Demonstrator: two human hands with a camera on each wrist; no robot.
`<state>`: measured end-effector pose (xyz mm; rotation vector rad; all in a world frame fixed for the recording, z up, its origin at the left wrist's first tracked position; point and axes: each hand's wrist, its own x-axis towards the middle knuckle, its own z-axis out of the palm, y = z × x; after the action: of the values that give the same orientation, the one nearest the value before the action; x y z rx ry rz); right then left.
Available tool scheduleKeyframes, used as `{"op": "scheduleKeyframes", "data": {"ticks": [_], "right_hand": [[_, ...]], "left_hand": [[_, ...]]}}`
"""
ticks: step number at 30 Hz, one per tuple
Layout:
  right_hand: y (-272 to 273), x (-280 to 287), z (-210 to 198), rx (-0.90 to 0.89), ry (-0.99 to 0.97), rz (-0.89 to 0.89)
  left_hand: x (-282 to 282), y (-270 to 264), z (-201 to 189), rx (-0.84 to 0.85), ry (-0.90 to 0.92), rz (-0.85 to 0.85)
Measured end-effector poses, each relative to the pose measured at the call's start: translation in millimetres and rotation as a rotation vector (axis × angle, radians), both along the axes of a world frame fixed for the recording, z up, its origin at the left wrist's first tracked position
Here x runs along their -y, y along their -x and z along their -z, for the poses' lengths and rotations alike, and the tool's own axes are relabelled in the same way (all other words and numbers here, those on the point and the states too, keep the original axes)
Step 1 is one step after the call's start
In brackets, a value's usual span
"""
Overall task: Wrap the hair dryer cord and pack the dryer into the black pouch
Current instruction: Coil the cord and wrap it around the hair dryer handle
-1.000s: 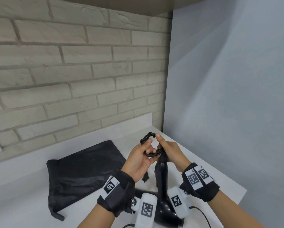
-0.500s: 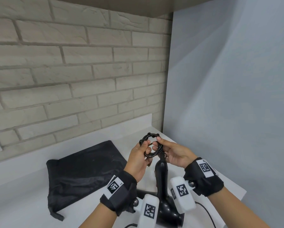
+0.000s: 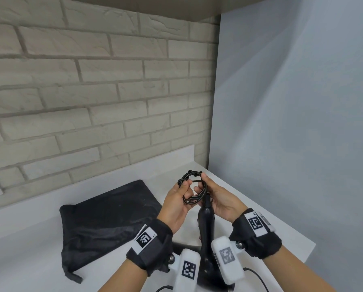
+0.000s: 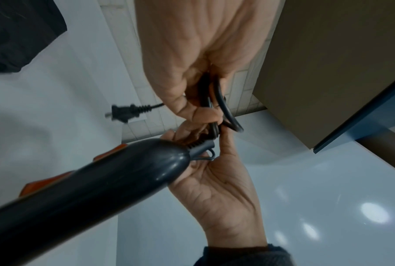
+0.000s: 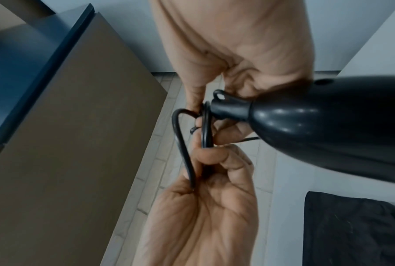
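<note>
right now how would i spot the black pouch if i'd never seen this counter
Find the white counter below the pale brick wall. The black pouch lies flat on it, left of the left hand and right hand that hold the coiled cord. Unlike the glossy, hard hair dryer beside it, it is matte, creased fabric.

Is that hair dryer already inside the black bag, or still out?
Still out. The hair dryer stands on the counter between both hands, while the black pouch lies flat beside it.
</note>
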<state>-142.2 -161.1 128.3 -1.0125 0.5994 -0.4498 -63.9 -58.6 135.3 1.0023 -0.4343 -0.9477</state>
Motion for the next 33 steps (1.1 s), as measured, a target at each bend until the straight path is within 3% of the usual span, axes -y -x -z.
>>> {"op": "scheduleKeyframes", "data": {"ticks": [8, 11, 14, 16, 17, 19, 23, 27, 30, 33], "right_hand": [[-1.9, -6.8, 2.4, 0.007, 0.116, 0.074], [-3.5, -9.3, 3.1, 0.015, 0.160, 0.109], [-5.6, -11.4, 4.3, 0.009, 0.211, 0.133], [-6.2, -11.8, 5.1, 0.007, 0.238, 0.145], [-6.6, -11.8, 5.9, 0.009, 0.249, 0.144], [-6.8, -12.9, 5.9, 0.038, 0.257, 0.126], [-6.0, -15.2, 6.5, 0.073, 0.229, 0.082], [-4.1, -9.8, 5.9, 0.034, 0.216, 0.152], [-2.7, -1.2, 4.1, 0.041, 0.131, 0.234], [-1.7, 3.1, 3.5, 0.029, 0.136, 0.260]], "left_hand": [[1.2, -3.7, 5.7, 0.139, -0.039, 0.097], [-2.1, -6.4, 14.0, 0.197, -0.134, 0.041], [-6.4, -8.5, 23.2, 0.589, -0.290, -0.249], [-12.4, -4.7, 19.1, 0.896, -0.253, -0.450], [-14.6, -1.8, 15.0, 0.972, -0.188, -0.487], [-14.7, 3.8, 7.5, 1.006, -0.113, -0.444], [-5.3, 8.5, 9.3, 0.951, -0.174, -0.212], [-8.8, 8.7, 14.1, 1.017, -0.072, -0.110], [-23.5, 6.6, 21.7, 1.299, 0.037, 0.008], [-37.6, -1.6, 39.7, 1.679, -0.024, 0.111]]}}
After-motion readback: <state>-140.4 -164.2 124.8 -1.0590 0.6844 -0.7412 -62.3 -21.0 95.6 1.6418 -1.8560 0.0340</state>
